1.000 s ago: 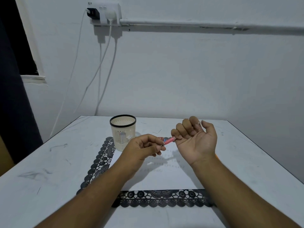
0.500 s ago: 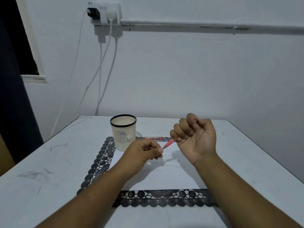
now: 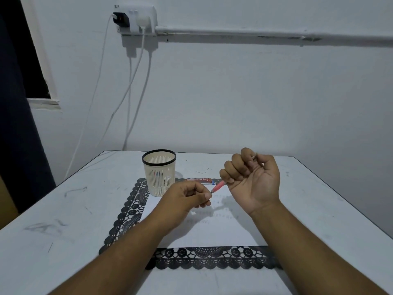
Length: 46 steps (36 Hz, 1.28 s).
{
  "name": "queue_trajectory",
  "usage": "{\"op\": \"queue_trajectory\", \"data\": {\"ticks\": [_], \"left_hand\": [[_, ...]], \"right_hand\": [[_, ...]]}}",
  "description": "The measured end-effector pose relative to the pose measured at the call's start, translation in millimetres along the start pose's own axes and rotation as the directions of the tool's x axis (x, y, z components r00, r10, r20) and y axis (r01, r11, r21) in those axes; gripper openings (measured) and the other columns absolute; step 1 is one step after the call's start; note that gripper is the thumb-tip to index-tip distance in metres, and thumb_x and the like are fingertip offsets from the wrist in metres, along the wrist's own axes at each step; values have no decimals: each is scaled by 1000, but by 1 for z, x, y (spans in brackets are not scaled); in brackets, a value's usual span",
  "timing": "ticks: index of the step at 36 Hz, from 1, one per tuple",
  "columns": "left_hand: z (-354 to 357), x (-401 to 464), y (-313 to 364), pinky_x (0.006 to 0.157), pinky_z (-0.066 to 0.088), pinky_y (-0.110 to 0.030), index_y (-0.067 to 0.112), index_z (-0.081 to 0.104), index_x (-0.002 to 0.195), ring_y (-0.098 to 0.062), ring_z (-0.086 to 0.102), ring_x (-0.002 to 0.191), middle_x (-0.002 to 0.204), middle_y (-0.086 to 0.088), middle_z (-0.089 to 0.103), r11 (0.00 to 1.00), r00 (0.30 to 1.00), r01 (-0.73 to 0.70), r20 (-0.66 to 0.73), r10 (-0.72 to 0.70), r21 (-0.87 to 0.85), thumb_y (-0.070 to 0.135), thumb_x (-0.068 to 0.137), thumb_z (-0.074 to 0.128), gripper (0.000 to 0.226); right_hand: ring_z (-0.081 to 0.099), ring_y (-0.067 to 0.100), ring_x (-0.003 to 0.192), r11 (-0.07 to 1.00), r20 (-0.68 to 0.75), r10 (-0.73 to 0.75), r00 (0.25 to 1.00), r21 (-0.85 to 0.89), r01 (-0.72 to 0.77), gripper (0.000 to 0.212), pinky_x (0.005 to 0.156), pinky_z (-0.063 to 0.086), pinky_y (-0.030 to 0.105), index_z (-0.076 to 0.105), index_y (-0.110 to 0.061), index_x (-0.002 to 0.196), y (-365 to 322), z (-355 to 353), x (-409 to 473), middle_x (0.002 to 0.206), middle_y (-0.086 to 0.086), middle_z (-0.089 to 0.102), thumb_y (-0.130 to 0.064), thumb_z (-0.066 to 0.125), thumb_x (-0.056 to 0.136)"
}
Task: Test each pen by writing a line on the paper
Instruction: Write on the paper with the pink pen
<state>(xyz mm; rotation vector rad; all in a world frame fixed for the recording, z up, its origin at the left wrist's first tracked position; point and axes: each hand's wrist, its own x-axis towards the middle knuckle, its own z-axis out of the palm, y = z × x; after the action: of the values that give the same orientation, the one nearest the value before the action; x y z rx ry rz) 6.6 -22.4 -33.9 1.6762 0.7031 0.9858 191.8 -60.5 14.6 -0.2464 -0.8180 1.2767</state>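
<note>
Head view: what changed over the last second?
The left hand let go of the pink pen tip and drew back slightly. The right hand closed its fingers round the pen, which now tilts tip-down. The cup, paper and second pen stayed put.

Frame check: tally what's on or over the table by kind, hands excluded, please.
Pens clearly seen: 2, a pink pen held in the right hand and a red pen lying flat
Pen holder cup: 1, contents unclear
Paper sheet: 1
Black lace mat: 1
Total: 5
</note>
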Motion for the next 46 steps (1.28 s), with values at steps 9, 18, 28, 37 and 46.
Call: {"op": "queue_trajectory", "data": {"ticks": [9, 18, 28, 37, 46], "left_hand": [[0, -1, 3, 76, 51, -26, 9, 75, 86, -17, 63, 75, 75, -6, 71, 997, 999, -34, -12, 33, -72, 9, 92, 71, 7], [2, -2, 6, 75, 52, -21, 1, 73, 88, -15, 63, 73, 74, -6, 70, 997, 999, -47, -21, 46, -67, 6, 93, 69, 8], [-2, -1, 6, 74, 51, -20, 2, 72, 87, -12, 62, 72, 73, -5, 69, 998, 998, -57, -35, 56, -36, 7, 93, 70, 8], [-17, 3, 9, 70, 49, -19, 9, 74, 86, -9, 62, 70, 75, -4, 72, 993, 991, -82, -95, 90, 85, 13, 93, 72, 9], [-47, 7, 4, 66, 48, -24, 16, 75, 89, -9, 63, 69, 79, 0, 76, 931, 996, 23, -85, 8, 364, 24, 98, 68, 14]], "right_hand": [[16, 17, 57, 993, -67, 5, 998, 118, 3, 24, 56, 24, 30, 34, -19, 66, 2, -4, 1, 60, -3, 25, -32, 41, 85], [13, 17, 57, 993, -84, -2, 997, 116, 12, 21, 55, 23, 31, 30, -20, 66, 1, -5, 2, 58, -3, 24, -26, 38, 84], [24, 15, 55, 995, -91, 19, 996, 102, -9, 25, 56, 31, 29, 41, -18, 69, 3, 0, 3, 62, -2, 28, -31, 47, 90], [68, 26, 83, 944, -125, 168, 978, -266, -196, 45, 82, 56, 40, 65, -12, 87, 15, -4, 6, 86, 11, 70, -43, 41, 109], [72, 29, 79, 880, -177, 185, 967, -408, -243, 24, 70, 63, 33, 58, -4, 91, 19, -17, 8, 99, 22, 74, -11, 45, 110]]}}
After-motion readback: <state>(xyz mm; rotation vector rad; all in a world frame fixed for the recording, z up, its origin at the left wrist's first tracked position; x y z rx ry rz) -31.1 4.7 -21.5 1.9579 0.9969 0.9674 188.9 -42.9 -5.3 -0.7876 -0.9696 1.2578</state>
